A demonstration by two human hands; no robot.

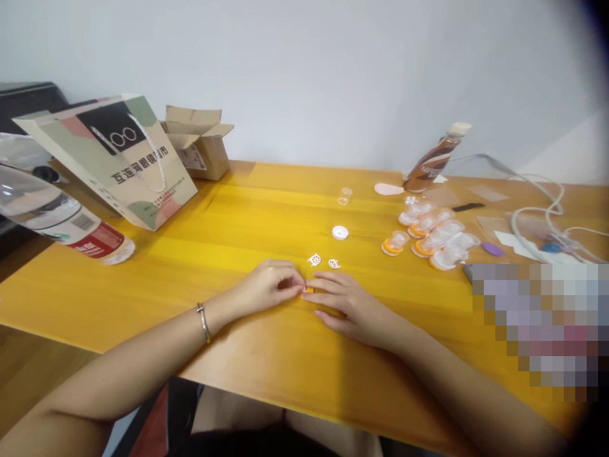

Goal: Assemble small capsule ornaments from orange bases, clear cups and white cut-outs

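My left hand (266,285) pinches at a small orange part (309,291) on the table, thumb and forefinger together at its left edge. A bit of white shows on the part; my fingers cover most of it. From the other side my right hand (349,304) reaches in with fingers stretched and apart, the fingertips at the orange part. Just beyond lie two small white wheel-like cutouts (314,259). Farther off are a white round disc (339,233) and a clear plastic cup-shaped piece (345,196).
Several clear-domed pieces with orange or white bases (428,235) cluster at right, near a purple oval (493,249), cables (537,216) and a brown drink bottle (432,158). At left stand a large water bottle (61,219), a paper bag (128,165) and an open cardboard box (209,149).
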